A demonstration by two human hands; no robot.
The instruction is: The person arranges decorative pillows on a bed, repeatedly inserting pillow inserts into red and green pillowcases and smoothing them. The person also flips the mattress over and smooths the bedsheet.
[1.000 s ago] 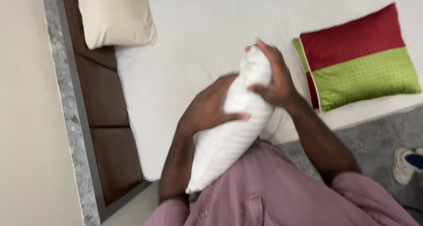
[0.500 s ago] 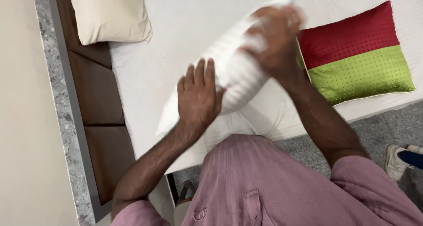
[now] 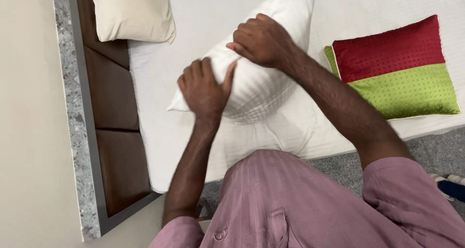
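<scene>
Lying slantwise on the white bed, the white pillow is running its long axis from near-left to far-right. The left hand is clamping its near end; the right hand is closing over its middle. Open sheet is spreading far-left toward the cream pillow; the red-and-green cushion is sitting well apart, right.

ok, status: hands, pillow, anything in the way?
Left hand and right hand both clamped on white striped pillow, over white bed. Cream pillow at headboard, red-green cushion to the right, both apart from the grip.
</scene>
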